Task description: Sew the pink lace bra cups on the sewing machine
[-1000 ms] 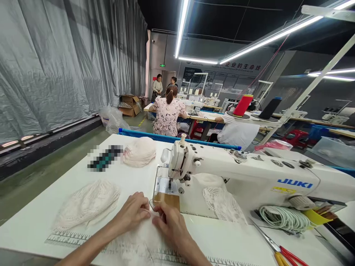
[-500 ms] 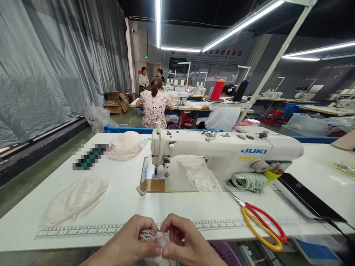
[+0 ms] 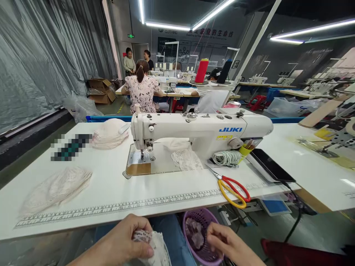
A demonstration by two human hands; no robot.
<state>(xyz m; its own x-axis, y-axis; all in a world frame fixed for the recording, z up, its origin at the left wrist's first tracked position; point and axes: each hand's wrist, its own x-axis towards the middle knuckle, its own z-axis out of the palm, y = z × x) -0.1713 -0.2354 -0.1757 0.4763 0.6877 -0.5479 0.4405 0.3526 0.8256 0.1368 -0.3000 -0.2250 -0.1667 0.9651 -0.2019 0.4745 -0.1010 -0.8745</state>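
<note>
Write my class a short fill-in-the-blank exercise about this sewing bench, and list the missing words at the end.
1. Of the left hand and the right hand, only the ____ one holds lace fabric.
2. The basket below the edge of the table is coloured ____.
3. The scissors have one red handle and one ____ handle.
4. The blue lettering on the sewing machine reads ____.

Missing words: left; purple; yellow; JUKI.
</note>
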